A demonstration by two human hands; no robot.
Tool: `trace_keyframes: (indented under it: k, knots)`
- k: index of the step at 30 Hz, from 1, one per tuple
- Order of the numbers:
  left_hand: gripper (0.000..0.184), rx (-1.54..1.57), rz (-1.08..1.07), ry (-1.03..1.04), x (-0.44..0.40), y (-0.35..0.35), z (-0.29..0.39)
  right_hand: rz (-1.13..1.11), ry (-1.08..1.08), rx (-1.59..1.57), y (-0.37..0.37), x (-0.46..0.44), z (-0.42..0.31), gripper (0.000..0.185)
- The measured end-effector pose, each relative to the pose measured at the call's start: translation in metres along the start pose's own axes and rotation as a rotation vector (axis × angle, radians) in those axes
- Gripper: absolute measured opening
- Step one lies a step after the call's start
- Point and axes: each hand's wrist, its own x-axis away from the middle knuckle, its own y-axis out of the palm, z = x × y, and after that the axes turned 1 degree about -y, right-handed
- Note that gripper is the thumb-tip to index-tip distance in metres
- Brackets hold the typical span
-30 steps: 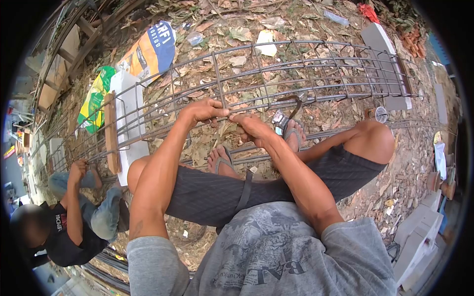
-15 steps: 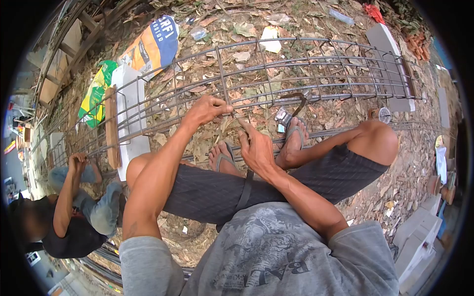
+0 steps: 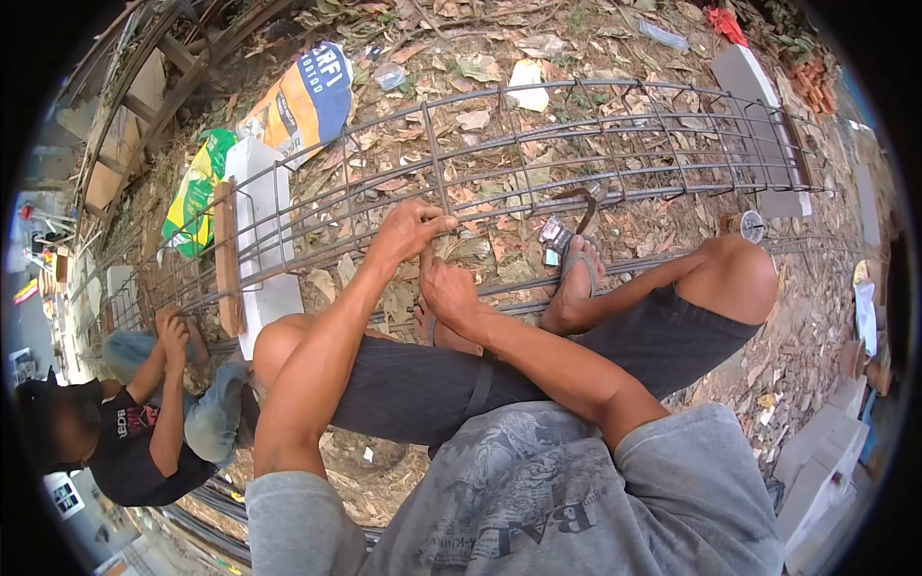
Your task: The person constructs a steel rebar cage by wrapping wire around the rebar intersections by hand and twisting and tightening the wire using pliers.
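In front of me a long rebar cage [image 3: 538, 197] of thin steel bars and square stirrups lies across. My left hand [image 3: 405, 232] is closed at its near edge, fingers wrapped at the lower end of an upright stirrup [image 3: 433, 154]. Just below, my right hand [image 3: 449, 291] is closed around a short brown rod-like piece [image 3: 427, 257] that points up toward the left hand. Its exact kind is hard to make out. Any tie wire between the fingers is too small to see.
White blocks [image 3: 261, 182] with a wooden strip [image 3: 227, 254] support the cage at left; another block [image 3: 744, 77] stands right. A curved dark tool [image 3: 586, 206], a small pack [image 3: 552, 233] and a plastic cup [image 3: 752, 227] lie near my feet. A co-worker [image 3: 144, 432] sits at left.
My right hand has moved left and slightly down, now under my left hand. The left hand has shifted slightly down along the stirrup. The co-worker's hands have come together.
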Motion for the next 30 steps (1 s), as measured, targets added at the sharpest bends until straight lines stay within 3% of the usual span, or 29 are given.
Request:
trace_keyframes:
  k: [3,6,10,15,24,30]
  knots:
    - [0.056,-0.041,-0.02,0.028,-0.002,-0.005,0.0,0.008,0.038,0.063,0.004,-0.012,0.021,0.051]
    - [0.053,0.024,-0.069,-0.011,-0.005,-0.007,0.001,-0.075,0.032,0.101,-0.005,-0.013,0.028,0.058]
    - [0.048,0.112,-0.179,-0.152,-0.014,-0.006,-0.005,-0.043,0.045,0.069,-0.005,-0.012,0.027,0.05]
    - [0.045,0.08,-0.083,-0.151,-0.015,0.0,-0.011,-0.024,0.042,0.04,0.006,-0.013,0.022,0.047]
    - [0.044,0.16,-0.148,-0.304,-0.014,-0.006,0.004,-0.122,0.086,-0.217,-0.019,0.005,0.026,0.073]
    - [0.039,0.157,-0.228,-0.327,-0.015,-0.01,0.009,-0.123,-0.001,-0.141,-0.003,-0.023,0.025,0.059]
